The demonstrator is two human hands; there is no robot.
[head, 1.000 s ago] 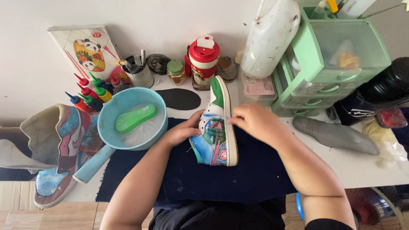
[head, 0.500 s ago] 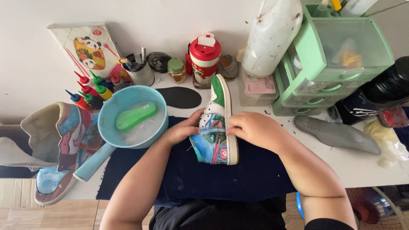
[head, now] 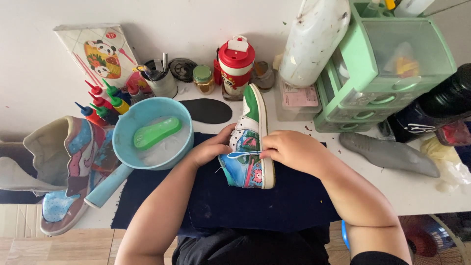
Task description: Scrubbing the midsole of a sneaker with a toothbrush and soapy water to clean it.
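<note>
1. The shoe (head: 251, 142) lies on its side on a dark blue cloth (head: 274, 206) in the middle of the desk (head: 422, 191), with its long axis running near to far.
2. Its toe points to the far side, toward a red cup (head: 235, 66), and its heel sits at the near end.
3. The sole faces right (its white edge shows as a long strip), and the painted side faces up and left.
4. It looks hand-painted: green at the toe, white in the middle, then blue with green and pink figures near the heel.
5. The left hand (head: 212, 149) rests against the left side of the shoe, fingers curled onto it.
6. The right hand (head: 293, 152) lies over the right side, fingers pressed together, pinching a pale blue lace (head: 241, 155) that crosses the shoe.
7. To the left stands a blue bowl (head: 147, 135) with a green brush (head: 157, 132) in it, and farther left another painted shoe (head: 66, 172).
8. A black insole (head: 206, 110) lies just beyond the cloth.
</note>
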